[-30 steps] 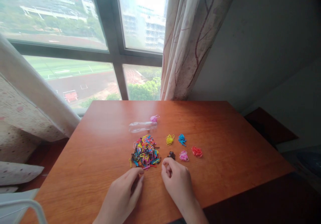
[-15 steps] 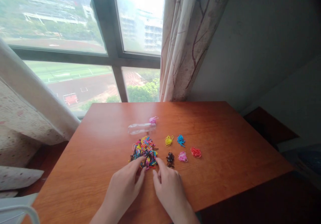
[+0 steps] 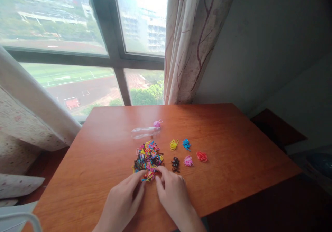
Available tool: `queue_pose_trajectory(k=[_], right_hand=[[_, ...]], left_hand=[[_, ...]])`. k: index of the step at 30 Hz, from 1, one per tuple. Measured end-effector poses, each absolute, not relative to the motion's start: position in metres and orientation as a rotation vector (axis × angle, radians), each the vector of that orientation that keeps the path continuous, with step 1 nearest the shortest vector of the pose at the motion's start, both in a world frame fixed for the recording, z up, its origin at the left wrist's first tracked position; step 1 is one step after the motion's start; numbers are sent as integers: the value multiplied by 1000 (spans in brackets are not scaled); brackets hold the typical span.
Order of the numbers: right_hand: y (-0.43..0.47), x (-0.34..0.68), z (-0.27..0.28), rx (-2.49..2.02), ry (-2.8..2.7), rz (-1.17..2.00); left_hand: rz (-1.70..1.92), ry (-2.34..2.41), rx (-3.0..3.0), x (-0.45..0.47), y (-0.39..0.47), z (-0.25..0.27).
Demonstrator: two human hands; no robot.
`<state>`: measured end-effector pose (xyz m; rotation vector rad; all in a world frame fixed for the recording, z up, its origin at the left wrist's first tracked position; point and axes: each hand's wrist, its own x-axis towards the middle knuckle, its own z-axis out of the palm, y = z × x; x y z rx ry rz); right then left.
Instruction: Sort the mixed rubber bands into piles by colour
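Observation:
A mixed pile of small colourful rubber bands (image 3: 147, 155) lies on the wooden table. At its near left edge is my left hand (image 3: 124, 195), index fingertip touching the bands and thumb apart from it. My right hand (image 3: 173, 190) rests at the near right edge, its index fingertip also against the bands and its thumb spread below. Neither hand visibly grips anything. Right of the pile sit sorted clumps: yellow bands (image 3: 174, 144), blue bands (image 3: 186, 144), black bands (image 3: 175, 162), pink bands (image 3: 188, 161) and red bands (image 3: 202, 156).
Behind the pile a clear plastic bottle (image 3: 144, 132) lies on its side, a pink piece (image 3: 157, 123) at its right end. The wooden table (image 3: 233, 138) reaches to the window and a patterned curtain (image 3: 192, 45). A white curved rail (image 3: 28, 218) shows at lower left.
Both hands have drawn slightly back toward me. The near part of the pile has spread toward me, with more bands showing between the fingertips. The view has shifted a little.

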<state>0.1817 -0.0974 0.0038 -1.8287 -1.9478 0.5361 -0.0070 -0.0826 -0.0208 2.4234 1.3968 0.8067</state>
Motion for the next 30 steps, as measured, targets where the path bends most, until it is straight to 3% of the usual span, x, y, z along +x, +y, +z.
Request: queue_pose_trajectory(k=[30], right_hand=[[-102,181,5,-1735,-1951,369]], left_hand=[[768,1366,2366,-1,-84,-12]])
